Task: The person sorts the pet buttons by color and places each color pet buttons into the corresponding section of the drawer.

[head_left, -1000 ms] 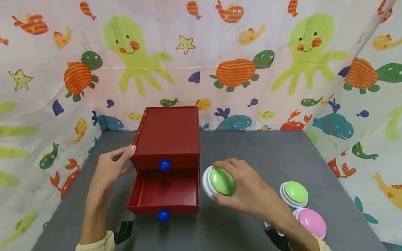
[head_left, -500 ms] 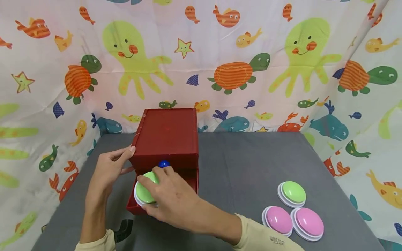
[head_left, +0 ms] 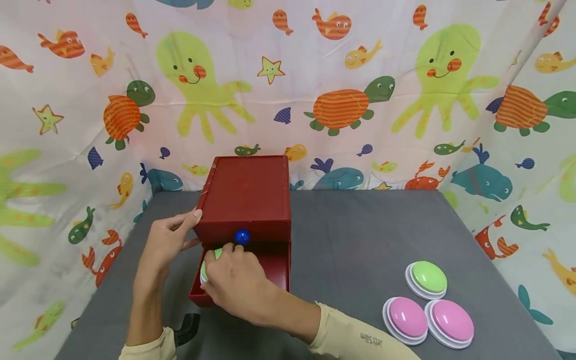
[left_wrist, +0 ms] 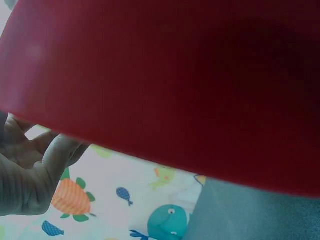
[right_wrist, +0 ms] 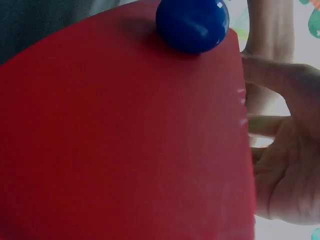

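Note:
A small red drawer cabinet (head_left: 245,192) stands on the table, its lower drawer (head_left: 275,267) pulled out. My left hand (head_left: 168,240) rests against the cabinet's left side, thumb at the front corner. Inside the lower drawer, at its left, my right hand (head_left: 238,282) grips a green push light (head_left: 204,272) with a white base, mostly hidden by the fingers. A blue knob (head_left: 242,237) marks the upper drawer, which is in. In the right wrist view the lower drawer's front and blue knob (right_wrist: 192,25) fill the near side; red plastic (left_wrist: 160,85) covers most of the left wrist view.
On the grey table (head_left: 346,240) at the right lie another green push light (head_left: 429,276) and two pink ones (head_left: 408,317), close together. A curtain (head_left: 297,65) printed with sea animals hangs behind and along the sides.
My right hand has carried the green push light leftward from beside the cabinet and lowered it into the open lower drawer. My left hand keeps its place on the cabinet.

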`<state>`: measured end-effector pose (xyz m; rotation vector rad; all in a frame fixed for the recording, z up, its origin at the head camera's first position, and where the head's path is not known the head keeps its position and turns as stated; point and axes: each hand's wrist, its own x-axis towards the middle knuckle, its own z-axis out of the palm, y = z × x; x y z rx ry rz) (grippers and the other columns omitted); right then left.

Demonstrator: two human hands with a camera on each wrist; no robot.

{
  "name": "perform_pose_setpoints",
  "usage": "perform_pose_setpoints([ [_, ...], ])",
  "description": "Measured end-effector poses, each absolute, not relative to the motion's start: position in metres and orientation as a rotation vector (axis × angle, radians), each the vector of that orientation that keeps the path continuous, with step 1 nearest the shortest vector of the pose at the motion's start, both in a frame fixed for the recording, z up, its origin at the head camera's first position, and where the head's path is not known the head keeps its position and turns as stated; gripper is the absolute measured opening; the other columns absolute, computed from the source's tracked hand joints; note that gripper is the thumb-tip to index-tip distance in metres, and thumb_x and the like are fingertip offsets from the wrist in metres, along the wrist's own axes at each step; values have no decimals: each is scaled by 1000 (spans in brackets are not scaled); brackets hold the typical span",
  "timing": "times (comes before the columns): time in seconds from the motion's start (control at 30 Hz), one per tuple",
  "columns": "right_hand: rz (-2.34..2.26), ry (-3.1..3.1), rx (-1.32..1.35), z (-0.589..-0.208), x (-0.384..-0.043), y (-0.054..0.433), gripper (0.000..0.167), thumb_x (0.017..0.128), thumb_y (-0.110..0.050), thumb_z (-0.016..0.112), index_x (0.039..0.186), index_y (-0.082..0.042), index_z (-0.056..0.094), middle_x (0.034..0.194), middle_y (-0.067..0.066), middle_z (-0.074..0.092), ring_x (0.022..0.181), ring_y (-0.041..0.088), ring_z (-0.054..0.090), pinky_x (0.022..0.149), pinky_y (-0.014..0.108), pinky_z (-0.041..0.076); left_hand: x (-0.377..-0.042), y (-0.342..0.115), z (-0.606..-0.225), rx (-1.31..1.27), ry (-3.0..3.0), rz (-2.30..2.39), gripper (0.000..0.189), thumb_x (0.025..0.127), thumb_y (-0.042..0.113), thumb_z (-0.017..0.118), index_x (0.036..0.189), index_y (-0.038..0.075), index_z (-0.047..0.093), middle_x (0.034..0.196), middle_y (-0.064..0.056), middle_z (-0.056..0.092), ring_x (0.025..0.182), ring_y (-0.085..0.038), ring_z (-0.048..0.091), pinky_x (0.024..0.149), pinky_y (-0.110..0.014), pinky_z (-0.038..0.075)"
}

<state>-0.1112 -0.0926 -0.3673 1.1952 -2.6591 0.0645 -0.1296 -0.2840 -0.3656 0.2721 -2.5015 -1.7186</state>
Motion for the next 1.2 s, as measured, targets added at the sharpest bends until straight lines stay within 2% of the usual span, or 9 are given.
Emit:
perform_pose_setpoints([
  [0.13, 163, -2847, 1253, -368, -119, -91, 41, 93, -54, 74, 114, -19, 71, 86, -2, 69, 71, 11, 67, 64, 24, 62, -131, -280, -369, 259, -2506, -1735, 62, 106, 48, 56, 151, 6, 55, 163, -16, 48, 145, -39, 49, 93, -37, 63],
  [0.23, 234, -2929, 1291, -369, -126, -91, 37, 92, -52, 76, 111, -20, 71, 82, -4, 66, 67, 7, 63, 62, 20, 58, -132, -277, -370, 262, -2505, -1733, 63, 106, 49, 56, 151, 6, 55, 162, -16, 49, 144, -40, 50, 94, -39, 62],
  [0.43, 225, -2961, 1359, -370, -132, -94, 40, 91, -48, 79, 118, -20, 72, 88, -4, 67, 72, 7, 58, 65, 17, 56, -132, -275, -370, 268, -2519, -1725, 63, 106, 50, 56, 151, 6, 55, 161, -18, 50, 143, -39, 49, 94, -38, 62],
  [0.7, 214, -2987, 1359, -374, -131, -93, 36, 97, -52, 69, 115, -22, 74, 90, -3, 67, 72, 9, 61, 66, 22, 57, -132, -275, -371, 243, -2528, -1709, 63, 106, 49, 55, 150, 4, 55, 159, -20, 52, 141, -39, 51, 93, -38, 63],
  [0.87, 272, -2982, 1391, -374, -125, -86, 30, 102, -48, 62, 118, -25, 72, 96, -2, 67, 76, 11, 59, 66, 23, 56, -131, -278, -371, 251, -2539, -1709, 65, 106, 50, 55, 151, 5, 54, 161, -18, 49, 143, -40, 50, 95, -39, 61],
  [1.07, 346, -2905, 1374, -349, -103, -41, 40, 102, -47, 62, 136, -26, 66, 110, -2, 70, 81, 9, 58, 67, 18, 55, -133, -279, -370, 227, -2572, -1747, 66, 105, 51, 57, 153, 6, 52, 162, -19, 48, 147, -40, 47, 95, -41, 62],
  [1.13, 386, -2886, 1277, -335, -98, -15, 45, 102, -47, 63, 141, -25, 64, 114, -2, 72, 86, 8, 62, 73, 18, 58, -133, -278, -369, 224, -2574, -1750, 66, 105, 51, 56, 154, 7, 51, 161, -19, 48, 147, -40, 47, 96, -41, 62],
  [1.2, 398, -2861, 1110, -325, -96, 12, 47, 100, -47, 67, 139, -22, 65, 113, 0, 74, 90, 10, 66, 75, 22, 62, -134, -278, -367, 230, -2573, -1752, 67, 105, 52, 56, 155, 8, 50, 163, -18, 47, 148, -40, 45, 97, -42, 60],
])
